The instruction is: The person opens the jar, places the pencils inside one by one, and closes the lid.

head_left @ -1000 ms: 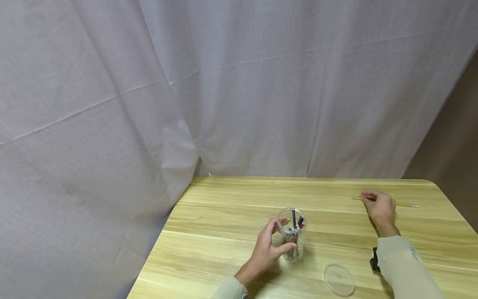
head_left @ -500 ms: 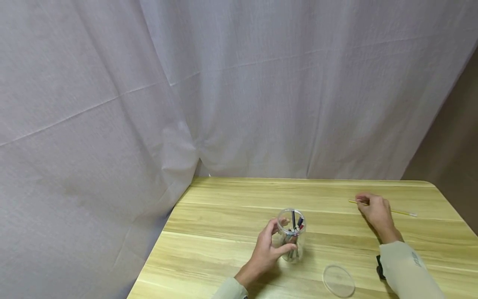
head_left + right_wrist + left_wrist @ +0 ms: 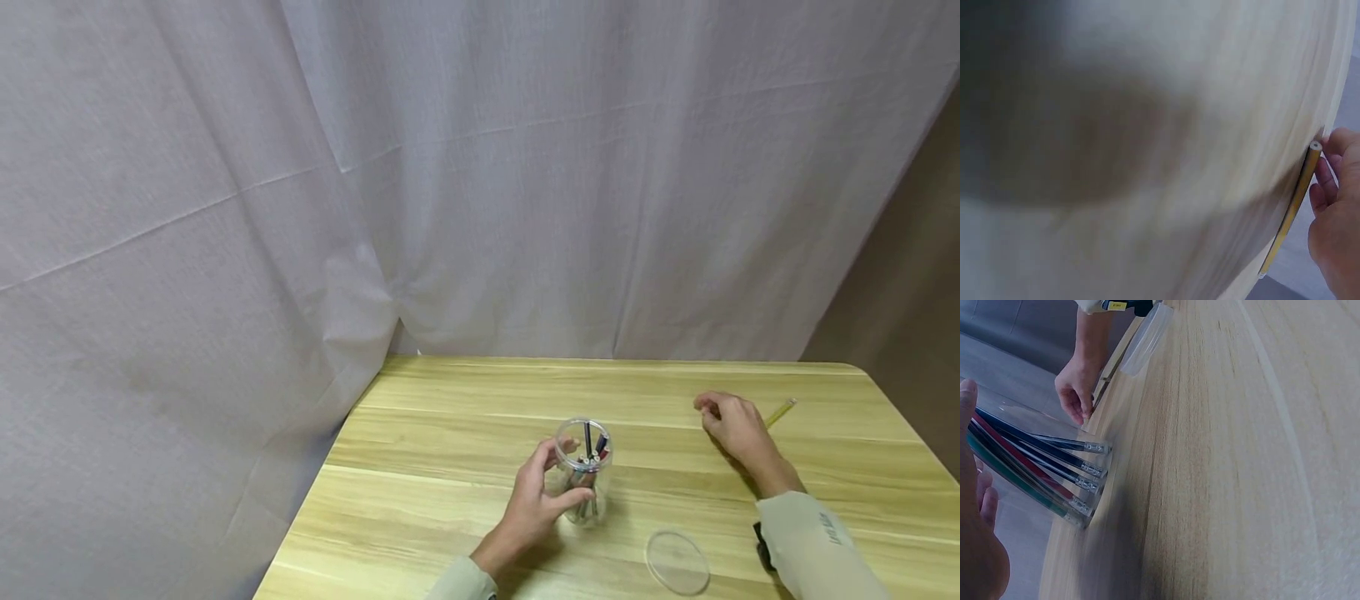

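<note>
My left hand [image 3: 529, 497] grips a clear, round jar [image 3: 564, 477] standing upright on the table, thumb on the near side and fingers round the back. Inside the jar, several dark, red and green pencils [image 3: 1029, 469] lean together, their metal-banded ends at the bottom. Farther right, my right hand [image 3: 738, 429] is low over the table with a yellow pencil [image 3: 1291, 212] between curled fingers. The hand covers part of this pencil in the head view; one end [image 3: 783, 410] sticks out behind the knuckles, up to the right.
A clear round lid [image 3: 677, 563] lies flat on the wooden table [image 3: 450, 533], between the forearms near the front. Grey curtain [image 3: 487, 208] hangs along the back and left edges. A brown surface [image 3: 900, 275] is beyond the right edge.
My right hand has shifted left and slightly nearer, and the yellow pencil has swung from nearly sideways to pointing up-right behind it. The left hand and jar have stayed put.
</note>
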A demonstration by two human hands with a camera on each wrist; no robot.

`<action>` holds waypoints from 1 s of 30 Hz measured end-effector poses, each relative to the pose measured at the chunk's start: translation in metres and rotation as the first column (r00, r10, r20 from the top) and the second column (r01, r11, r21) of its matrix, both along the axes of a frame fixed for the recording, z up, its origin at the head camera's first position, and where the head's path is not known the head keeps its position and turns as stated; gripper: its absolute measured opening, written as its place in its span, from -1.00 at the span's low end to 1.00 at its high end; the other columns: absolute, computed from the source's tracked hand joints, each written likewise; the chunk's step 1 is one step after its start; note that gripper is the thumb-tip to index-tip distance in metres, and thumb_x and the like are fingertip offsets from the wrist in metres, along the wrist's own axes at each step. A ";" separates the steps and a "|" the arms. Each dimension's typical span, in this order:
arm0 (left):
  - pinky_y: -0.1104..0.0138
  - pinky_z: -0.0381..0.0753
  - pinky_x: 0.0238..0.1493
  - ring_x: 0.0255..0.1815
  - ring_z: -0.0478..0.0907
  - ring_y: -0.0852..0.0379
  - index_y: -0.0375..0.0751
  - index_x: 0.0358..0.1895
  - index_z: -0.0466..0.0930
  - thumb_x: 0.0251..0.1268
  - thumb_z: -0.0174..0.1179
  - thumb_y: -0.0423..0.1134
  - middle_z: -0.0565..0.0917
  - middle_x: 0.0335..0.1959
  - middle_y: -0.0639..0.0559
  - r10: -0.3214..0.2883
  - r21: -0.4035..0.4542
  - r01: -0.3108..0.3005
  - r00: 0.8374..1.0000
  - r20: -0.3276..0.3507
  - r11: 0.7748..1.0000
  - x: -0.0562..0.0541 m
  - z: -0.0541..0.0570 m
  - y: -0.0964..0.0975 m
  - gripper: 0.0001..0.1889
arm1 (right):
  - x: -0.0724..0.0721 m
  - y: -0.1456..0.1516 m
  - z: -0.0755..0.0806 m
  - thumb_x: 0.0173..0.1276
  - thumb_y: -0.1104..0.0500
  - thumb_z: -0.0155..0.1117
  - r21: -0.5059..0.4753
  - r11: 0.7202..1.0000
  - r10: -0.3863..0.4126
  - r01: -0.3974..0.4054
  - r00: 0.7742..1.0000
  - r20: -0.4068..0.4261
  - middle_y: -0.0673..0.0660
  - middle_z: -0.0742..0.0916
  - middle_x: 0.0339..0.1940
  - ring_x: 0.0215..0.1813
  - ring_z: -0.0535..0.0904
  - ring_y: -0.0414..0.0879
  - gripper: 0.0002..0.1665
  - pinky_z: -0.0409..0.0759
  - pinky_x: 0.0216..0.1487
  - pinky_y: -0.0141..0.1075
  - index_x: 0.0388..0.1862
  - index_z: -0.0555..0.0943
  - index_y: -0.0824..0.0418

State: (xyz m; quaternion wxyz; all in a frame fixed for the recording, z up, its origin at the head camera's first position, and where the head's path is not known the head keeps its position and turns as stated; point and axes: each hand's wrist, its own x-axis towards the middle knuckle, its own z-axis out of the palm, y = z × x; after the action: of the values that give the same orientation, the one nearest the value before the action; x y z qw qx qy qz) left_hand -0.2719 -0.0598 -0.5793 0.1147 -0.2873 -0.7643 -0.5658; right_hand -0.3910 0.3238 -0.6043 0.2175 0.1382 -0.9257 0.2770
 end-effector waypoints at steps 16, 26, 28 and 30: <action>0.06 0.52 0.43 0.30 0.62 -0.20 -0.25 0.43 0.41 0.19 0.58 -0.25 0.62 0.34 -0.17 -0.004 0.012 0.004 1.000 0.013 1.000 0.001 -0.001 0.000 -0.24 | 0.034 0.028 0.018 0.23 0.61 0.10 -0.033 0.998 0.056 -0.051 0.984 0.172 0.36 0.79 -0.03 -0.01 0.68 0.30 -0.56 0.62 -0.20 -0.17 -0.07 0.77 0.33; 0.06 0.51 0.44 0.31 0.61 -0.25 -0.29 0.44 0.41 0.21 0.58 -0.24 0.62 0.35 -0.17 -0.009 0.010 0.009 0.999 0.034 1.000 0.000 -0.001 0.000 -0.24 | 0.053 0.046 0.015 0.13 0.60 0.38 -0.023 0.997 0.078 -0.075 0.979 0.189 0.28 0.82 -0.04 -0.07 0.67 -0.08 -0.53 0.49 -0.23 -0.47 -0.06 0.78 0.20; 0.06 0.52 0.44 0.30 0.61 -0.25 -0.29 0.43 0.41 0.21 0.58 -0.25 0.62 0.34 -0.17 -0.003 0.009 0.003 1.000 0.027 1.000 0.001 -0.001 0.000 -0.24 | 0.054 0.046 0.015 0.12 0.57 0.43 -0.026 0.997 0.079 -0.075 0.979 0.186 0.25 0.83 -0.08 -0.11 0.67 -0.16 -0.55 0.48 -0.22 -0.50 -0.07 0.79 0.18; 0.06 0.52 0.43 0.29 0.61 -0.27 -0.30 0.43 0.41 0.20 0.58 -0.26 0.62 0.34 -0.18 -0.004 0.011 0.004 1.000 0.022 1.000 0.001 -0.001 0.000 -0.24 | 0.054 0.047 0.013 0.14 0.53 0.49 -0.025 0.996 0.087 -0.083 0.981 0.171 0.19 0.84 -0.13 -0.12 0.68 -0.22 -0.61 0.49 -0.18 -0.55 -0.09 0.79 0.19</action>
State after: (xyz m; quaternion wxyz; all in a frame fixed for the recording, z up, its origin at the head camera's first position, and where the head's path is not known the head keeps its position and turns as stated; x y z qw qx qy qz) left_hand -0.2710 -0.0598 -0.5798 0.1069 -0.2818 -0.7618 -0.5734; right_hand -0.3365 0.3705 -0.5912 0.1258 0.1512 -0.9317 0.3053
